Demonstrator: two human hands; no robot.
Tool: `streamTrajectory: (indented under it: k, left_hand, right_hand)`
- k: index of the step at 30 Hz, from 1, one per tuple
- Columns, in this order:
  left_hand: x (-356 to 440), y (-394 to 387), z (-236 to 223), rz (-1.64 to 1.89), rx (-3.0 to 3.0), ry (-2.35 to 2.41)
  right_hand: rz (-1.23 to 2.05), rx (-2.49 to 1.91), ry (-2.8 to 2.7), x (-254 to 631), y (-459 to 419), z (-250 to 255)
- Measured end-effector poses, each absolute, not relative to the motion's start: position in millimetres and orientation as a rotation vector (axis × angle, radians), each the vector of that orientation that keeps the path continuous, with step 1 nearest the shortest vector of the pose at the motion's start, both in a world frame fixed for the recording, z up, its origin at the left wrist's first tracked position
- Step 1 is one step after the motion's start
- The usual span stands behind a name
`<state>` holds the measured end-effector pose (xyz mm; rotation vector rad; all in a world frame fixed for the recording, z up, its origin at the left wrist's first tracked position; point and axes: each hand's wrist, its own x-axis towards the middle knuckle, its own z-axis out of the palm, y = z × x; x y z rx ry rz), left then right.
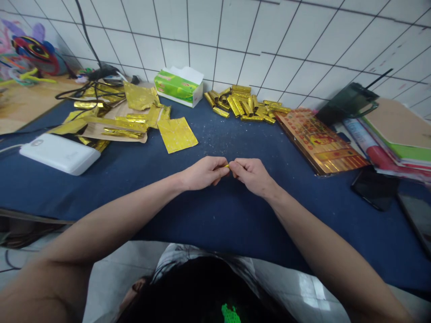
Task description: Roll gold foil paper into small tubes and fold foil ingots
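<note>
Head view, and there it was: the fingertips (222, 165) of both hands pressed together, pinching a small gold foil roll (226, 166), mostly hidden, it seemed. The left hand (202, 173) and right hand (252, 176) sat over the blue tablecloth (215, 224), a heap of gold rolls (239, 103) ahead by the wall.

Left hand (202, 173), right hand (252, 176) pinch gold foil roll (226, 166);
</note>
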<state>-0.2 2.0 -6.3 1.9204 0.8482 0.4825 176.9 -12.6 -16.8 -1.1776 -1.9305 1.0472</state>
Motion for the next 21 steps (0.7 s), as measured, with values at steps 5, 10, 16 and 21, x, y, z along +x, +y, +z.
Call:
streamTrajectory:
  k: [5, 10, 16, 21]
  left_hand:
    - [1.1, 1.5, -6.3, 0.539, 1.946, 0.870]
    - [1.2, 2.1, -4.6, 0.483, 1.881, 0.877]
    - [-2.6, 7.4, -3.4, 0.530, 1.893, 0.914]
    - [-4.1, 7.8, 1.3, 0.559, 1.845, 0.915]
  right_hand:
    - [1.079, -1.175, -1.906, 173.8, -13.9, -18.7]
    - [1.061, -1.173, -1.916, 174.5, -14.0, -18.6]
    - [1.033, -1.198, -1.737, 175.4, -13.4, -21.2]
    - [1.021, -1.178, -1.704, 173.5, -15.2, -19.7]
